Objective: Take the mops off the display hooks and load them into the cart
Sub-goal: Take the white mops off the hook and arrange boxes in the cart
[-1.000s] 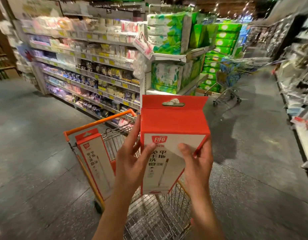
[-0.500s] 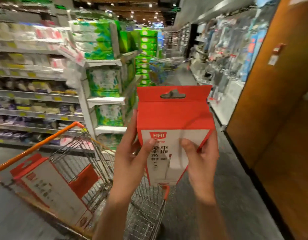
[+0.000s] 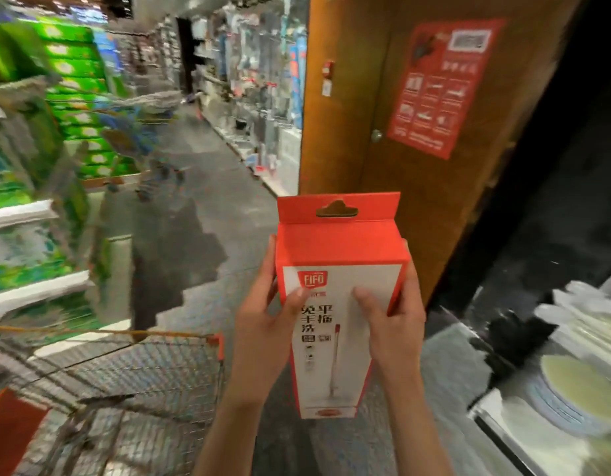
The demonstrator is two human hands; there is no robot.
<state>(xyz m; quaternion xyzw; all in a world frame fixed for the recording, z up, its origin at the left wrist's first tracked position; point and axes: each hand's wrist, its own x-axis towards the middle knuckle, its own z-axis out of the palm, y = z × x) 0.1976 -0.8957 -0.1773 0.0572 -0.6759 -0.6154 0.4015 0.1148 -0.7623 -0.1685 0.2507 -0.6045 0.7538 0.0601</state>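
mop box in both hands, cart off to the left

the step in hand seems to be the carrying one: a boxed mop is off its hook and is not yet in the cart. the mop box (image 3: 340,304) is held upright in front of the person, above the floor and to the right of the cart (image 3: 125,372), not over the basket. the left hand (image 3: 263,324) grips the left edge, thumb on the front face and fingers behind. the right hand (image 3: 390,321) grips the right edge in the same way. both hands are closed around the box, neither one is free.

the next move, as i judge it, calls for bringing the box to the left and down, over the wire rim, and laying it inside without hitting the orange corner of the cart. a red shape at the lower left may be another box in the cart, but it is too blurred to be sure.

the box is tall and narrow, red on top with a hang tab and a cut hole, white on the front with a red logo, dark characters and a small drawing of a mop. it looks clean and not crushed.
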